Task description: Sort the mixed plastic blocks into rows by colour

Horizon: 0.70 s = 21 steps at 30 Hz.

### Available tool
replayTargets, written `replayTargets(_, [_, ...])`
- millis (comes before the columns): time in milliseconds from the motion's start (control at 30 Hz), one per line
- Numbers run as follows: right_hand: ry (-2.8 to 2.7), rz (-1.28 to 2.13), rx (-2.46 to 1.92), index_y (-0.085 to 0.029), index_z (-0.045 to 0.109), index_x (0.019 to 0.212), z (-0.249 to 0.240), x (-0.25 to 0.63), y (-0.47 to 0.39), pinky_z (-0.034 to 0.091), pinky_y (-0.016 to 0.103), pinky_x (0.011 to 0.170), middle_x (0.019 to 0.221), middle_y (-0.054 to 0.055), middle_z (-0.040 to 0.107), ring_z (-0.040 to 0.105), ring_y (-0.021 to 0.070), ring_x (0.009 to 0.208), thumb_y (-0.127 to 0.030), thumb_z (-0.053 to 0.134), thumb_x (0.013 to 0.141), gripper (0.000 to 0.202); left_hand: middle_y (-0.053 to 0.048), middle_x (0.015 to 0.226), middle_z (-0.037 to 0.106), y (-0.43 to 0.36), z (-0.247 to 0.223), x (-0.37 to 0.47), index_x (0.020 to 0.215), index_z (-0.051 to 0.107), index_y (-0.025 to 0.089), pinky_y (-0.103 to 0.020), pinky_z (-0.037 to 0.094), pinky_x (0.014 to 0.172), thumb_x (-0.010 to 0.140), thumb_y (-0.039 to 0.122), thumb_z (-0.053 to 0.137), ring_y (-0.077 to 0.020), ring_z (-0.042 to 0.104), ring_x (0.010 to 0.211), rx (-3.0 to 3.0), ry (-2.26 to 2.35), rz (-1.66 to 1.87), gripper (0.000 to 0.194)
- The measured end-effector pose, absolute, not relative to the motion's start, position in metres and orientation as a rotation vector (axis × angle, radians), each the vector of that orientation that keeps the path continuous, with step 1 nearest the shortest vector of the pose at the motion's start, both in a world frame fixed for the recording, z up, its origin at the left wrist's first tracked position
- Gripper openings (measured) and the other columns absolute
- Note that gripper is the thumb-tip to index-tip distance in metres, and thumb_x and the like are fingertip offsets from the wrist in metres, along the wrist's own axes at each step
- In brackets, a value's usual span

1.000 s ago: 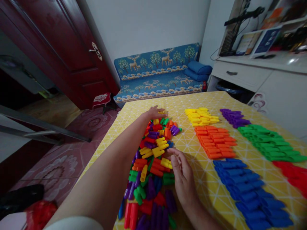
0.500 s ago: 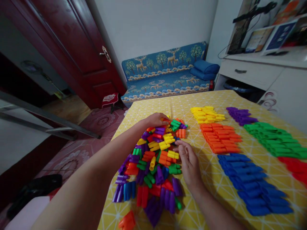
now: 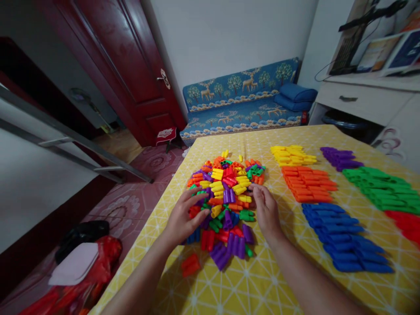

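A mixed heap of coloured plastic pieces (image 3: 226, 197) lies on the yellow patterned cloth (image 3: 259, 284). My left hand (image 3: 187, 214) rests at the heap's left side, fingers spread over pieces there. At the right edge of the heap is my right hand (image 3: 266, 210), its fingers bent against the outer pieces; whether it grips one is hidden. One orange-red piece (image 3: 190, 265) lies apart, nearer me. To the right, pieces lie grouped by colour: yellow (image 3: 292, 155), orange (image 3: 308, 183), blue (image 3: 344, 238), purple (image 3: 341, 158), green (image 3: 382, 188) and red (image 3: 405, 225).
Beyond the table stands a blue patterned sofa (image 3: 236, 103), with a white cabinet (image 3: 364, 103) at the right. A red door (image 3: 131, 65) and a metal frame (image 3: 72, 135) are on the left. Red and black bags (image 3: 105, 262) lie on the floor.
My left hand has drawn back from the heap's far end to its near left side, and its fingers have spread. My right hand stays at the right edge. The view has shifted left.
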State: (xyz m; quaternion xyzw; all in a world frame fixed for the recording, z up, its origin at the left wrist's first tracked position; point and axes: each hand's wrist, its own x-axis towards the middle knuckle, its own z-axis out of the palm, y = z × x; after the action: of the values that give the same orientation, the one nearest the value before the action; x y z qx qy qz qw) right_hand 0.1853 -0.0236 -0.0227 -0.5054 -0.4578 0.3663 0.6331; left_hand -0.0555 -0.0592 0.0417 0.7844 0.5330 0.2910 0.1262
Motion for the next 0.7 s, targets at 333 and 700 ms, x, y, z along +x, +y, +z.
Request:
replayTargets(333, [-1.254, 0.818, -1.173, -0.017, 0.063, 0.111, -0.022, 0.184, -0.028, 0.052, 0.036, 0.077, 0.102, 0.010, 0.069, 0.064, 0.0213, 0.088, -0.052, 0.055, 0.086, 0.044, -0.007, 0.162, 0.019, -0.103, -0.010, -0.027, 0.152, 0.022, 0.042, -0.069, 0.021, 0.113, 0.073, 0.060, 0.069, -0.0427, 0.006, 0.148, 2.394, 1.756, 0.683, 0.094])
replayTargets(700, [-1.394, 0.732, -1.201, -0.017, 0.068, 0.103, -0.021, 0.185, -0.028, 0.051, 0.037, 0.081, 0.102, 0.009, 0.069, 0.063, 0.0214, 0.091, -0.035, 0.060, 0.081, 0.029, -0.013, 0.142, 0.049, -0.036, 0.027, 0.013, 0.128, 0.060, 0.029, -0.059, 0.027, 0.112, 0.081, 0.045, 0.066, -0.0364, 0.040, 0.133, 2.469, 1.740, 0.826, 0.050])
